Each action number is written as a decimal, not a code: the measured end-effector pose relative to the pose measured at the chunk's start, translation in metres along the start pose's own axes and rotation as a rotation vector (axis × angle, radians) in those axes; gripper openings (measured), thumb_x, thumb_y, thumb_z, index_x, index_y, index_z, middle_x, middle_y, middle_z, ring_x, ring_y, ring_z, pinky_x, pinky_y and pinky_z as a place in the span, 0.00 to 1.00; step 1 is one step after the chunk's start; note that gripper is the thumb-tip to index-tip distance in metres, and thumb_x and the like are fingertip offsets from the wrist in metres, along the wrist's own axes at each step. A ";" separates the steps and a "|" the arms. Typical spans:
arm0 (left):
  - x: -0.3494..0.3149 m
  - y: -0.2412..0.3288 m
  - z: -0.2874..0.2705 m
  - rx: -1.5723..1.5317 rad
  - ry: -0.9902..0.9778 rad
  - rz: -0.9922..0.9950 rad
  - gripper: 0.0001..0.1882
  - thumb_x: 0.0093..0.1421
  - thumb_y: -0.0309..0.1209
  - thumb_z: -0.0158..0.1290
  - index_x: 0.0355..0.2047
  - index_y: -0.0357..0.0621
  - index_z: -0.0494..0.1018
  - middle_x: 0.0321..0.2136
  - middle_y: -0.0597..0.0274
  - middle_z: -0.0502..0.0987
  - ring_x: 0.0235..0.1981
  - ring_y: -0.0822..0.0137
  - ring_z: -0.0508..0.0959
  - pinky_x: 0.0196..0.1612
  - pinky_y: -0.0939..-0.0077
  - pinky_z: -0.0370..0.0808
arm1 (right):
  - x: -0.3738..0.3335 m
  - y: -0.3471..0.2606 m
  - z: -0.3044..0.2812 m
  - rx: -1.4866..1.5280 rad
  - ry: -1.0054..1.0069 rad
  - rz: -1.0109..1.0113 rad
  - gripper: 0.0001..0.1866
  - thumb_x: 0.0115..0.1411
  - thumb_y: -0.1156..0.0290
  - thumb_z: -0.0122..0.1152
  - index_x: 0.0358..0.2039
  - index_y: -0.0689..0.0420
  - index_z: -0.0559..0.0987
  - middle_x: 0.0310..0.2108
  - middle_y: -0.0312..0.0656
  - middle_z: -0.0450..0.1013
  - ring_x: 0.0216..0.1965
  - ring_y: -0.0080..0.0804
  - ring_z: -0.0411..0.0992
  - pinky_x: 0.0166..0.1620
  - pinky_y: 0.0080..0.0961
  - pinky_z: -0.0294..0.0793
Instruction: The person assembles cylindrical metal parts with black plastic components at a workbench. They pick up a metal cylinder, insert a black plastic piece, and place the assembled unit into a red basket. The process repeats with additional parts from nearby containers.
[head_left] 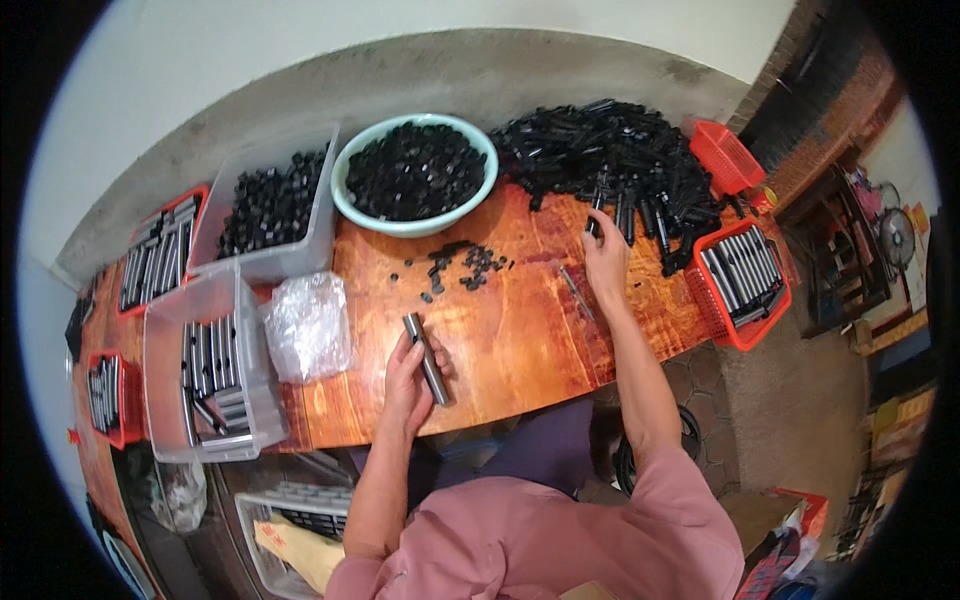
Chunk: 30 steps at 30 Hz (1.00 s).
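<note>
Close to the front edge of the wooden table, my left hand [405,378] is closed round a grey metallic tube [434,372] with a dark upper end, tilted slightly to the left. My right hand [606,262] reaches farther out, its fingers pinching a slim black tube-shaped piece [597,215] at the front of a big heap of black plastic parts [610,150]. Between the hands a thin metal rod-like tool [577,293] lies on the tabletop. Small loose black pieces [470,268] are scattered beyond my left hand.
A pale green basin [345,205] and a clear bin [325,180] hold small black caps. Finished-looking grey tubes fill another clear bin [262,370] and a red basket [745,338] at right. A clear plastic bag [308,325] sits beside the bins. A small red basket [727,158] stands behind.
</note>
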<state>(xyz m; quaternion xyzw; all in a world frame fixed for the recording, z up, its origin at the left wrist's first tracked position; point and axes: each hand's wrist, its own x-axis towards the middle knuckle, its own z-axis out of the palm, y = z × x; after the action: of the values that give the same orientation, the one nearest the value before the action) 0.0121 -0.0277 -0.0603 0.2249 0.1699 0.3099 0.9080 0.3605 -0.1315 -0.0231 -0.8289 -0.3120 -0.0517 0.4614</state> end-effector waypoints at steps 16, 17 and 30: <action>-0.001 -0.002 0.005 0.120 0.064 0.007 0.30 0.61 0.24 0.60 0.62 0.45 0.63 0.32 0.66 0.72 0.28 0.72 0.77 0.32 0.77 0.77 | -0.237 -0.102 -0.003 0.186 -0.604 -0.269 0.30 0.55 0.81 0.64 0.59 0.63 0.70 0.43 0.55 0.74 0.41 0.54 0.77 0.43 0.40 0.77; -0.001 -0.002 0.004 0.117 0.068 0.009 0.30 0.61 0.24 0.60 0.62 0.44 0.63 0.31 0.67 0.72 0.28 0.72 0.77 0.32 0.78 0.77 | -0.237 -0.102 -0.003 0.192 -0.599 -0.268 0.30 0.54 0.81 0.64 0.59 0.63 0.70 0.43 0.55 0.74 0.41 0.54 0.77 0.43 0.40 0.77; -0.001 0.000 0.001 0.169 -0.021 -0.018 0.28 0.61 0.23 0.58 0.61 0.41 0.64 0.37 0.60 0.75 0.30 0.72 0.76 0.35 0.79 0.77 | -0.229 -0.098 0.004 0.827 -0.911 0.492 0.20 0.68 0.71 0.58 0.58 0.64 0.70 0.34 0.35 0.72 0.27 0.18 0.70 0.28 0.16 0.69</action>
<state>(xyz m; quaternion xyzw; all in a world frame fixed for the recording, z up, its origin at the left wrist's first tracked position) 0.0123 -0.0288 -0.0595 0.3025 0.1880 0.2841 0.8902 0.1215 -0.1982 -0.0393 -0.5697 -0.2715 0.5348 0.5619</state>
